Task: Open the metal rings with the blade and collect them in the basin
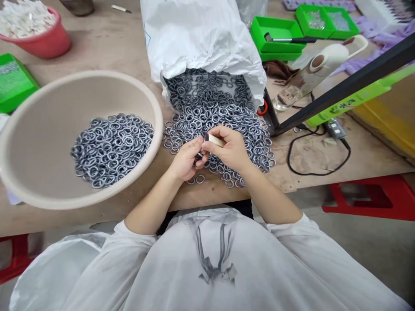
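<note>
In front of my body, my two hands meet over a loose pile of grey metal rings (214, 119). My right hand (231, 149) is closed around a short cream-coloured stick (215, 140) with a dark end, which points toward my left fingers. My left hand (187, 160) is closed, its fingertips pinching something dark and ring-like (198, 157), mostly hidden by the fingers. The pile spills out of a white sack (201, 39) lying on its side. To the left stands a big beige basin (35, 147) with many similar rings inside.
A red tub (52, 43) of white pieces and a green bin (19, 86) stand at left. Green trays (275, 28), a bottle (311, 73), a slanted black bar (343, 88) and a black cable (311, 172) occupy the right. Red stools (372, 198) are below the table (129, 47).
</note>
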A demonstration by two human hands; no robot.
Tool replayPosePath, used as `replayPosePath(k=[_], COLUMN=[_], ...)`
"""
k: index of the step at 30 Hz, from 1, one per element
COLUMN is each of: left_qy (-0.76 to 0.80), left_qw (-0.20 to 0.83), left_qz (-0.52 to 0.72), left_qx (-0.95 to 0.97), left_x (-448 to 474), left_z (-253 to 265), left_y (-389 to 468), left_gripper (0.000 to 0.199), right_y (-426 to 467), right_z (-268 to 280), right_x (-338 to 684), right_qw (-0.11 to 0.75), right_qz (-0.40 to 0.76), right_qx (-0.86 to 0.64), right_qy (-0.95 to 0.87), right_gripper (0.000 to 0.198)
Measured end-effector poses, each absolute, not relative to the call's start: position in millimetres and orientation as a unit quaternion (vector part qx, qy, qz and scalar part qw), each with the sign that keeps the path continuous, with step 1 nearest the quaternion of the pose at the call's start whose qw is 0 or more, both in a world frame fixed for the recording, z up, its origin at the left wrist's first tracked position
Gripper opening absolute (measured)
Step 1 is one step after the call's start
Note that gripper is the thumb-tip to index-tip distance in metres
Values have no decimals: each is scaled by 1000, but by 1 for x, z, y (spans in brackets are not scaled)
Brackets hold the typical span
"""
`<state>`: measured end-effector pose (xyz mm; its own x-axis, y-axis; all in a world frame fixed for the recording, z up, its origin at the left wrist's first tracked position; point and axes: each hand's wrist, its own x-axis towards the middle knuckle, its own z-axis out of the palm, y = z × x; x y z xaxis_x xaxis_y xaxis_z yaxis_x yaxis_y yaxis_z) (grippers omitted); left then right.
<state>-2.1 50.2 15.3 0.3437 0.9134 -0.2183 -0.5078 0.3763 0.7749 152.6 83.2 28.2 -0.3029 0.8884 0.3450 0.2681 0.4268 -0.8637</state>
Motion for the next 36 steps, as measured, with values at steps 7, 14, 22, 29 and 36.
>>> replayPosePath(k=[7,14,22,29,36], left_qy=[347,363,364,361,366], left_qw=[738,746,751,749,756], left_qz=[509,499,499,500,486], left_qx=[276,251,232,242,243], left_x=[2,4,5,6,1], left_z=[16,18,17,17,9], left_y=[51,49,47,46,54], left_gripper=[48,45,41,44,42], right_y=[64,55,56,57,63], right_z=[30,31,33,33,26], right_x=[151,150,151,153,147], right_qw=[370,296,296,294,282], right_qz=[227,174,180,180,282], right_qx=[-442,-454,-455,-456,-494], right_qy=[-785,-822,-820,-820,-773], right_gripper=[56,62,61,57,52])
